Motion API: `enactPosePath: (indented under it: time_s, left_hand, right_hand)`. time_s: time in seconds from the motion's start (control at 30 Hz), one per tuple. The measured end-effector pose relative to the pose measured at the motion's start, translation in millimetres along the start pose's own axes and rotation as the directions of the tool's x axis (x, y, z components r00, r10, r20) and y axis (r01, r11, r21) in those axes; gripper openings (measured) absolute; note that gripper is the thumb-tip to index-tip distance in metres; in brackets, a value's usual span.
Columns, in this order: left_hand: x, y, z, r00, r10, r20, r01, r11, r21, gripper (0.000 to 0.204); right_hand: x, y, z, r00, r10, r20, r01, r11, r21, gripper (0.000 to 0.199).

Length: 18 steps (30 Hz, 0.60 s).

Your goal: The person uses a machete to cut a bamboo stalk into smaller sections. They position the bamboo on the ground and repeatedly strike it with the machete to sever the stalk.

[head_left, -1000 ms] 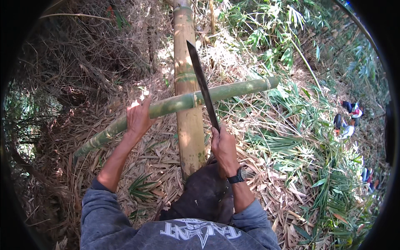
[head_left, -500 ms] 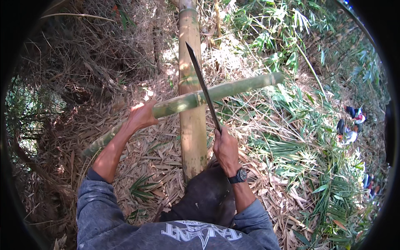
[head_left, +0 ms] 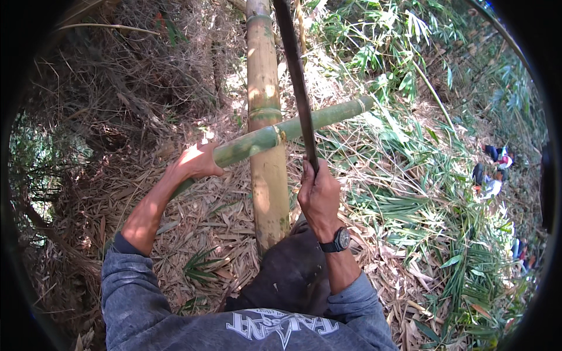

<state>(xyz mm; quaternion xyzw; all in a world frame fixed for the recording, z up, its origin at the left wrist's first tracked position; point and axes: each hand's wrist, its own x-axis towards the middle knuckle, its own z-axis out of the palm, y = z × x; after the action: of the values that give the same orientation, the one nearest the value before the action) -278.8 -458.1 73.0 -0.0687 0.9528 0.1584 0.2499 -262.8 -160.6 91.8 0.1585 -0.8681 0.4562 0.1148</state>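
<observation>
My left hand (head_left: 198, 162) grips a green bamboo pole (head_left: 249, 145) left of centre, fingers wrapped round it. That pole slants up to the right and lies across a thick yellowish bamboo trunk (head_left: 270, 193), a pale node ring close to the crossing. In my right hand (head_left: 319, 196), closed round its lower end, is a long dark machete (head_left: 298, 88). Its blade points up and away, passing over the green pole in the picture; the tip runs out at the top edge. Whether blade and pole touch, I cannot tell.
Dry bamboo leaves (head_left: 216, 216) litter the ground on both sides of the trunk. A tangle of thin dry branches (head_left: 129, 76) stands at the far left. Green leafy cuttings (head_left: 398, 205) lie to the right. Two people (head_left: 494, 169) are at the far right.
The machete has been raised and now reaches past the top edge. The green pole has shifted left and turned slightly, its right end drawn inward. My left hand keeps its hold.
</observation>
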Motion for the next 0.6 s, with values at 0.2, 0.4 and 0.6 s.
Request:
enactPosePath:
  time_s: [0.2,0.4,0.6]
  left_hand:
    - [6,3,-2,0.998,0.056,-0.002,-0.056,0.998,0.01,0.081]
    - [-4,8,1,0.999,-0.044,-0.004,0.044,0.999,-0.018,0.08]
    - [2,6,-3,0.999,-0.008,0.037,0.011,0.997,-0.073,0.075]
  right_hand:
    - [-20,62,23,0.951,0.17,0.258,-0.067,0.929,-0.365,0.016]
    - [-16,58,18,0.92,0.208,0.332,-0.125,0.959,-0.254,0.02]
    - [-8,14,0,0.992,0.014,0.128,0.0,0.994,-0.11,0.014]
